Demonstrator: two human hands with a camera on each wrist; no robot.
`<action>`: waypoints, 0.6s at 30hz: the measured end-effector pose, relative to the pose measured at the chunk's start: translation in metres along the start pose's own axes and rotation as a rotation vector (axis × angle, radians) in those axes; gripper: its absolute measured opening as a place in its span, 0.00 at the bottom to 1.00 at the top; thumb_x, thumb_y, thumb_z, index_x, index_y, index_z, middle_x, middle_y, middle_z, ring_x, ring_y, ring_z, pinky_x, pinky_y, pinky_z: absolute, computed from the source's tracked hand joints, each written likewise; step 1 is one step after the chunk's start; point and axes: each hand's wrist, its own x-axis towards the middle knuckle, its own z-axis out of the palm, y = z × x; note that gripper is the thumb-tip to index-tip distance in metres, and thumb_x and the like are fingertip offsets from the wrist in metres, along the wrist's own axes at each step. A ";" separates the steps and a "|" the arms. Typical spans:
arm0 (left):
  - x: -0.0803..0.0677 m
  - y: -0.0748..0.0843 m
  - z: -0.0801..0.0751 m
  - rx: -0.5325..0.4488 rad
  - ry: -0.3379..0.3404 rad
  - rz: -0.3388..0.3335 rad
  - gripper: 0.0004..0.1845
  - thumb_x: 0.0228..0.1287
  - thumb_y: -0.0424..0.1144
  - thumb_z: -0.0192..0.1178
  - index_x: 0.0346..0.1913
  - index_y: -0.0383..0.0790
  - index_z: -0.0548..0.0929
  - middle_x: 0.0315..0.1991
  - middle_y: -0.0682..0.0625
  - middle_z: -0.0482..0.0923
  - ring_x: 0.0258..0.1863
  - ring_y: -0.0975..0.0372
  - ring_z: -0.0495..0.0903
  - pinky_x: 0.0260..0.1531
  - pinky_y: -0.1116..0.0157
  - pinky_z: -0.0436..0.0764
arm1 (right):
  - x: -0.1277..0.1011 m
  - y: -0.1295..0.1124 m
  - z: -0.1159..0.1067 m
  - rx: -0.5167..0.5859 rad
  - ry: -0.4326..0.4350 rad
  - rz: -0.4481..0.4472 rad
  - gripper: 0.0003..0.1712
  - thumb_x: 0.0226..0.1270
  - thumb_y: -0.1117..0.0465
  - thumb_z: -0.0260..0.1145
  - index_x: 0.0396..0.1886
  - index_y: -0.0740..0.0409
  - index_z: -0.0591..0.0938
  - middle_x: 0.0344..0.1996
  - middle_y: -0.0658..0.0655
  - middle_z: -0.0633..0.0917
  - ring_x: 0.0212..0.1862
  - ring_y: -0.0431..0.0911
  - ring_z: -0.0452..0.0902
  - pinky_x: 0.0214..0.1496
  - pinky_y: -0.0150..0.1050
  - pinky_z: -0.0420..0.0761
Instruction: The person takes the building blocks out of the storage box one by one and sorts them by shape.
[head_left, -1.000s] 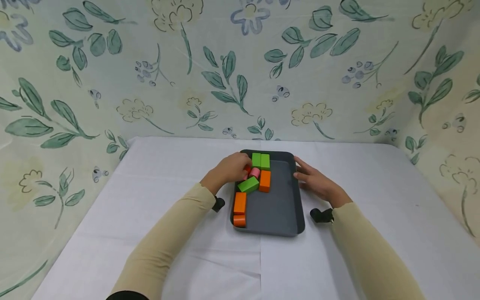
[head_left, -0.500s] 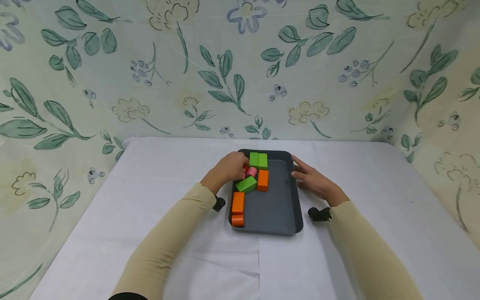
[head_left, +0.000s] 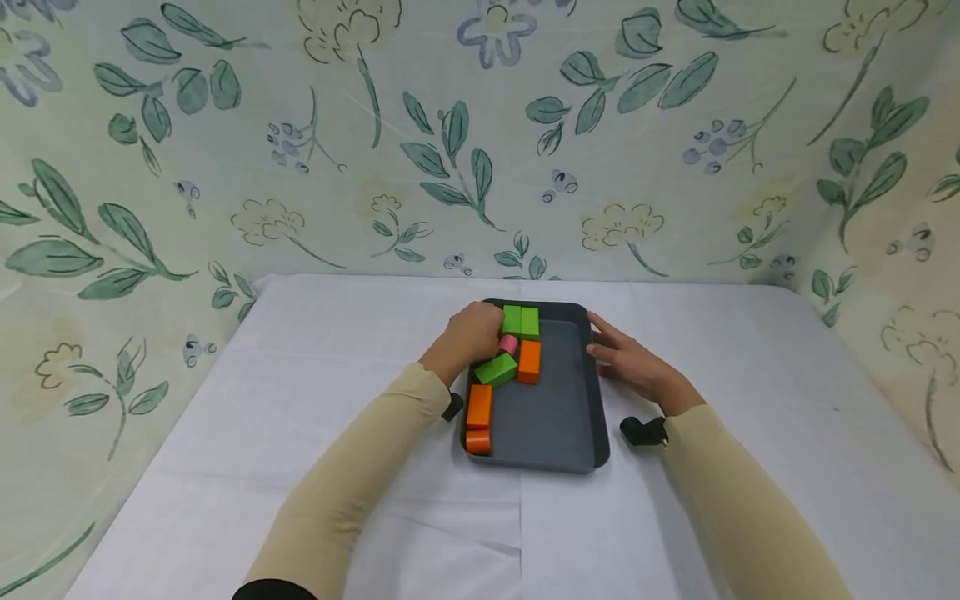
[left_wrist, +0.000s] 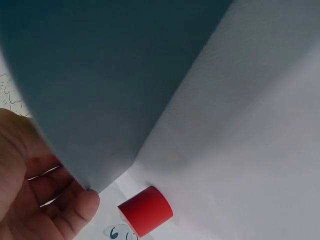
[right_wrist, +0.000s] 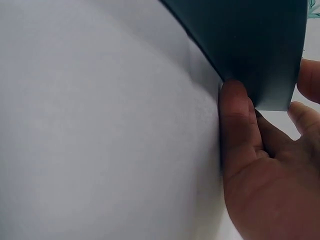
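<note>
Clearly the left hand (head_left: 468,333), fingers curled over blocks I could not identify, reached into the tray (head_left: 555,417) at its 10 o'clock corner, just beside the pink cylinder (head_left: 508,343), while the right hand (head_left: 626,362) touched the 2 o'clock rim with relaxed fingers.

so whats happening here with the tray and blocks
A person is handling coloured blocks in a dark grey tray on a white-covered table. The left hand reaches into the tray's far left part, beside the pink cylinder and two green blocks; whether it holds anything cannot be told. The right hand rests against the tray's right rim. Orange blocks lie along the left wall.
</note>
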 end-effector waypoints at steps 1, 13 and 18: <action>0.001 0.001 0.000 0.004 0.003 0.001 0.05 0.64 0.38 0.61 0.39 0.40 0.82 0.38 0.49 0.80 0.38 0.57 0.76 0.40 0.64 0.81 | 0.000 0.000 0.000 -0.003 0.000 -0.001 0.44 0.78 0.57 0.49 0.80 0.33 0.34 0.81 0.64 0.41 0.80 0.66 0.44 0.78 0.62 0.56; 0.000 -0.004 0.004 0.051 0.043 0.074 0.09 0.70 0.39 0.55 0.43 0.40 0.83 0.41 0.47 0.81 0.42 0.55 0.76 0.48 0.60 0.80 | 0.000 0.001 -0.001 -0.005 -0.008 -0.004 0.44 0.78 0.57 0.49 0.80 0.32 0.34 0.81 0.65 0.41 0.79 0.66 0.45 0.77 0.62 0.56; 0.001 -0.002 0.002 0.054 0.005 0.080 0.07 0.67 0.37 0.58 0.39 0.39 0.84 0.36 0.48 0.81 0.40 0.55 0.77 0.45 0.62 0.80 | 0.000 0.001 0.000 0.000 -0.006 -0.006 0.44 0.78 0.56 0.49 0.80 0.32 0.34 0.81 0.64 0.41 0.79 0.66 0.45 0.77 0.62 0.56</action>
